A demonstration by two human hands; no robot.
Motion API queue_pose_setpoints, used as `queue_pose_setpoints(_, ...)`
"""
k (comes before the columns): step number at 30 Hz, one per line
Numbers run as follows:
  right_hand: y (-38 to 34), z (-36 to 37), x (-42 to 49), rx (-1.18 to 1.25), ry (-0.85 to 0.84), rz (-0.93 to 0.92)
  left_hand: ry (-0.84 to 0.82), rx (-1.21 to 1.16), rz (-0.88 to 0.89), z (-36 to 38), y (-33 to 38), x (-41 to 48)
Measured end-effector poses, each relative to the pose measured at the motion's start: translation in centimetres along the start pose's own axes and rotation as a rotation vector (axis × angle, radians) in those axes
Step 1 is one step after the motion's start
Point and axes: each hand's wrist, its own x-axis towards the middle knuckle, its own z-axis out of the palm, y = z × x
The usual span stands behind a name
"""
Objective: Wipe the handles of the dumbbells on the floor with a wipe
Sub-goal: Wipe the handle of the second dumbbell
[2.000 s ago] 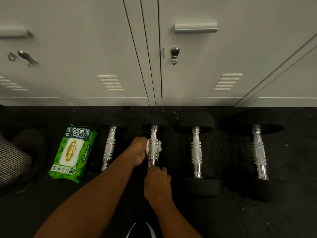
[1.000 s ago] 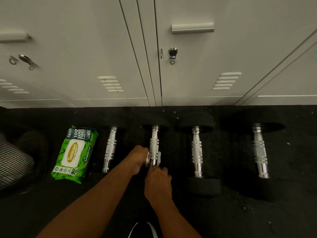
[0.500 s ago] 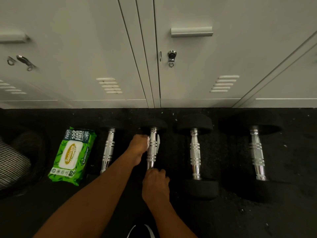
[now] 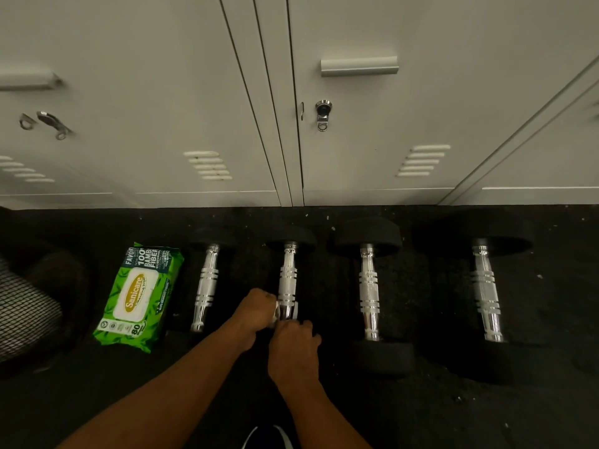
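Several black dumbbells with chrome handles lie side by side on the dark floor. My left hand [image 4: 257,311] grips a white wipe [image 4: 276,314] wrapped round the near end of the second dumbbell's handle [image 4: 287,280]. My right hand [image 4: 293,346] grips the near black head of that same dumbbell, which it hides. The first dumbbell's handle [image 4: 206,286] lies to the left. To the right lie the third dumbbell's handle [image 4: 369,291] and the fourth dumbbell's handle [image 4: 485,288].
A green pack of wipes [image 4: 139,294] lies on the floor at the left. White lockers [image 4: 356,140] stand along the far edge of the floor. A dark mesh item [image 4: 26,315] sits at the far left. My shoe tip [image 4: 265,437] shows at the bottom.
My left hand has slid the wipe along the second dumbbell's handle, up toward the far end and now back down to the near end. My right hand stayed on the near head.
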Motion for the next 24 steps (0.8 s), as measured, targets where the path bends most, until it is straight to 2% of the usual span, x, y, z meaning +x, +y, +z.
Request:
queue_pose_setpoints(3,0.0,0.0,0.0,0.014,0.003,0.004,0.033,-0.230,-0.098,0.0,0.8,1.7)
queue_pose_setpoints(6,0.1,-0.1,0.0,-0.014,-0.008,-0.001,0.013,-0.416,-0.101,-0.4,1.9,3.7)
queue_pose_setpoints(12,0.1,-0.1,0.1,-0.072,-0.023,-0.015,0.090,-0.557,0.002,-1.1,5.7,3.6)
queue_pose_setpoints(15,0.1,-0.1,0.1,-0.065,-0.019,-0.024,-0.030,-0.648,0.063,-1.3,5.7,1.8)
queue_pose_setpoints(19,0.2,0.2,0.1,-0.053,-0.010,-0.025,-0.095,-0.456,0.126,-1.4,3.6,0.6)
queue_pose_setpoints(24,0.1,0.3,0.2,0.007,-0.003,-0.003,-0.050,-0.063,0.156,-0.6,0.0,-1.2)
